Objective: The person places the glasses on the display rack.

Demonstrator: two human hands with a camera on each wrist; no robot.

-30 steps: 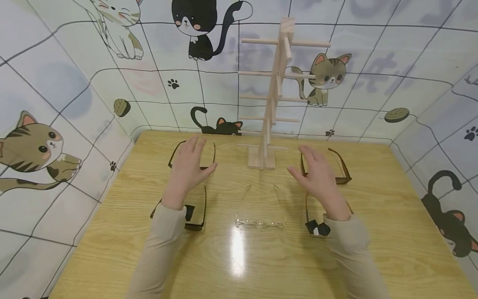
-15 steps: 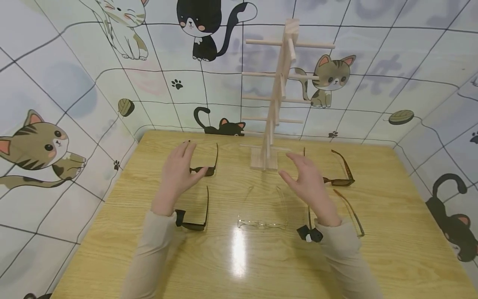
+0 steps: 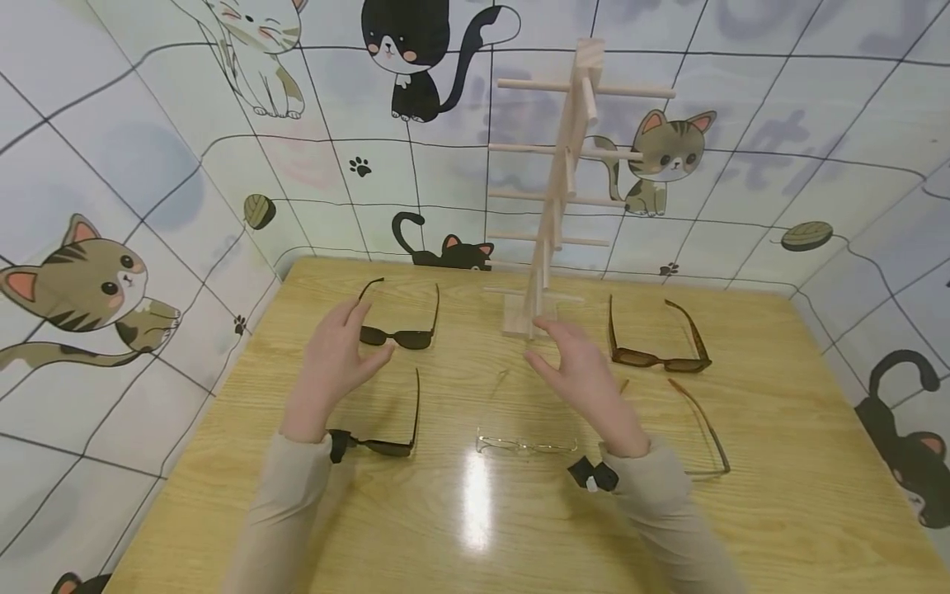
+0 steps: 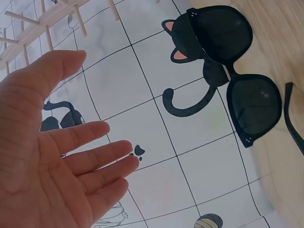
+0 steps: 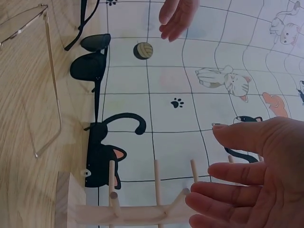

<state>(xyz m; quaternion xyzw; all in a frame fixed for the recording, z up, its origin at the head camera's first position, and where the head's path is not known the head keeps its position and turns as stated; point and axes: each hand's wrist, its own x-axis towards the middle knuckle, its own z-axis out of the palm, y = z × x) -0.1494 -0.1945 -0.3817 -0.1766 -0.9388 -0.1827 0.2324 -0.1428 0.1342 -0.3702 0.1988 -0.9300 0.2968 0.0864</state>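
Gold-toned glasses (image 3: 524, 446) lie below and between two empty, raised hands (image 3: 330, 359) (image 3: 582, 375), thumbs spread from loosely straight fingers.

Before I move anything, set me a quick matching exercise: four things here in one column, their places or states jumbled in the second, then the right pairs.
1. rack
2. wire glasses
3. brown sunglasses
4. left hand

A. thin, shiny frame
B. holding nothing
C. pale wood, pegs sticking out
D. on the table, right of the rack, dark lenses

Pairs: 1-C, 2-A, 3-D, 4-B
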